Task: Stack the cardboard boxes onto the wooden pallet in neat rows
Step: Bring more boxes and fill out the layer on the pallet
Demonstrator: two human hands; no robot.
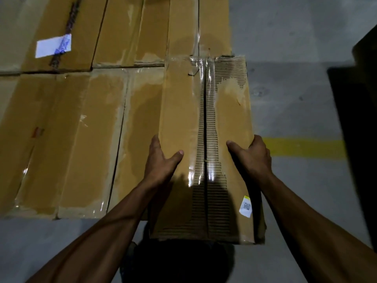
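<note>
A long taped cardboard box (pixel 181 111) with a torn, corrugated top and a small white-and-yellow sticker is held out in front of me. My left hand (pixel 161 160) grips its left edge, thumb on top. Across from it, my right hand (pixel 253 155) clasps the right edge the same way. The box's far end reaches the right end of a layer of similar boxes (pixel 81 129) laid side by side in rows. Its near end overhangs the floor. The pallet beneath the layer is hidden.
Grey concrete floor (pixel 295 37) lies to the right and in front, with a yellow painted line (pixel 306 148) on it. A large dark object (pixel 359 119) stands at the right edge. One far box carries a white label (pixel 53 45).
</note>
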